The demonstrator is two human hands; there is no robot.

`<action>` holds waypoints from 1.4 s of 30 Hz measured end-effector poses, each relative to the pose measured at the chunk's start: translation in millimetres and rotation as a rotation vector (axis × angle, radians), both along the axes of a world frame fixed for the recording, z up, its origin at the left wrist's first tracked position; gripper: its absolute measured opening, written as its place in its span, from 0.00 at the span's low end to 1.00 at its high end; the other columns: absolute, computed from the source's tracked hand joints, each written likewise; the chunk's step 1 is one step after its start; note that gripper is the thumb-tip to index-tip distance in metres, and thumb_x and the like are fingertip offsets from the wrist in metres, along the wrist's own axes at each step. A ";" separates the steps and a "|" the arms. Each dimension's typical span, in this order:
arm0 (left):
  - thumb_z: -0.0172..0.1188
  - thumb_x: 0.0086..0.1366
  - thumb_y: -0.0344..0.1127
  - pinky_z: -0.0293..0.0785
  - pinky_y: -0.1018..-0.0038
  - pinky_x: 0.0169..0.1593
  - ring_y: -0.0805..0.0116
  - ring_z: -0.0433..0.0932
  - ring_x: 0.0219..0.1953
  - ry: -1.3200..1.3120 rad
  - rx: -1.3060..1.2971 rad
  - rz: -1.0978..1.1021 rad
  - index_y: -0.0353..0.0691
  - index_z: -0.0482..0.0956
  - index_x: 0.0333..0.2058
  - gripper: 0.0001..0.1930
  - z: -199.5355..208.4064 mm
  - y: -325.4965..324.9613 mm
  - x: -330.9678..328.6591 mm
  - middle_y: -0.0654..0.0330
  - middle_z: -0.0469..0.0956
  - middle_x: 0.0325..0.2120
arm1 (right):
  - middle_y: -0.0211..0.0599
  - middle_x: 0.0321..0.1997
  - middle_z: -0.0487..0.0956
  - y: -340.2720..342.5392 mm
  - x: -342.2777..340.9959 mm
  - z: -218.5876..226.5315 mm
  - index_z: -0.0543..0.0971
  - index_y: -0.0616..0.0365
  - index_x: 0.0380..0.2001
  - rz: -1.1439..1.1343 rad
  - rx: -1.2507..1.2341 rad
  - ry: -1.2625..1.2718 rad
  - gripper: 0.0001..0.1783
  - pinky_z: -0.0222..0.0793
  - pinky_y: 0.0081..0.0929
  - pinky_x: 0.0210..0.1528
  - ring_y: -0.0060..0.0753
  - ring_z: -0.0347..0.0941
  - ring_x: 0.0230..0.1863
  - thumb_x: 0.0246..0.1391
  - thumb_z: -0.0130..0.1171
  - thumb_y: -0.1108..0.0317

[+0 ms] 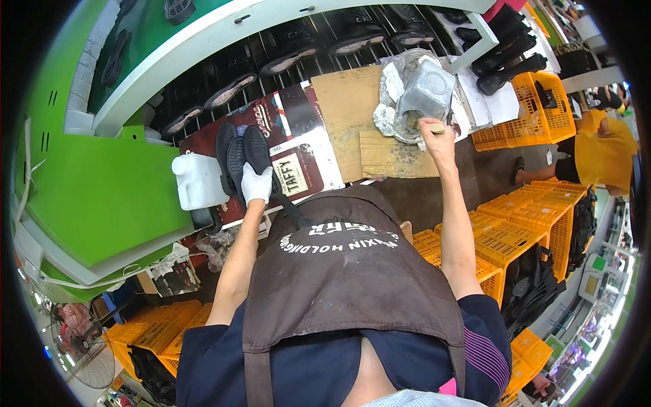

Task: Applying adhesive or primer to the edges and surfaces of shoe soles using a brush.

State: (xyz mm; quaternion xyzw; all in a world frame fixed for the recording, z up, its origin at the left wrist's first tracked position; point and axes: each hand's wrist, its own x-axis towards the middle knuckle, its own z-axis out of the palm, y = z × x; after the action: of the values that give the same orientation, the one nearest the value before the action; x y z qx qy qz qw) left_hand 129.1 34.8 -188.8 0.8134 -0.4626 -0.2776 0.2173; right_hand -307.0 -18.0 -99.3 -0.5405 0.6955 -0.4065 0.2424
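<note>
My left hand, in a white glove, grips the near end of a black shoe sole. More black soles lie close together just left of it, on the printed cardboard. My right hand is bare and closed round the pale handle of a brush. The brush's head is down at the mouth of a cloudy plastic container, where its bristles are hidden. This container lies tilted in a round, plastic-lined tray.
A white jug stands left of the soles. Beyond the cardboard, black shoes rest on a rack of rods. Black boots and orange crates are at the right. Another person in yellow is farther right.
</note>
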 end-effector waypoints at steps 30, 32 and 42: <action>0.55 0.62 0.43 0.58 0.59 0.61 0.57 0.65 0.57 1.533 -0.598 -0.260 0.35 0.54 0.60 0.32 172.0 -50.5 23.2 0.49 0.64 0.56 | 0.39 0.32 0.78 2.0 -20.2 14.2 0.80 0.56 0.37 0.462 0.209 0.243 0.11 0.66 0.29 0.42 0.36 0.72 0.37 0.48 0.60 0.67; 0.57 0.61 0.41 0.53 0.58 0.64 0.58 0.61 0.60 1.450 -0.725 -0.224 0.36 0.54 0.61 0.33 189.1 -50.7 16.2 0.51 0.62 0.57 | 0.41 0.33 0.78 2.2 -21.9 22.4 0.80 0.55 0.36 0.507 0.277 0.233 0.11 0.66 0.31 0.44 0.40 0.73 0.39 0.48 0.60 0.67; 0.58 0.53 0.19 0.63 0.72 0.58 0.66 0.68 0.54 1.341 -0.462 -0.338 0.36 0.61 0.56 0.31 193.4 -43.1 -64.4 0.55 0.68 0.52 | 0.32 0.30 0.79 21.2 -31.7 46.4 0.80 0.60 0.37 0.174 0.307 -0.350 0.10 0.67 0.18 0.32 0.21 0.73 0.30 0.53 0.58 0.67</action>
State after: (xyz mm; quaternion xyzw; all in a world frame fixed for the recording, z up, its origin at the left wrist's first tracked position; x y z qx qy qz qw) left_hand 64.7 -8.3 4.6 0.3191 -0.3960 -0.6414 0.5744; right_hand -338.7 3.1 -52.9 -0.4767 0.6473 -0.3612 0.4725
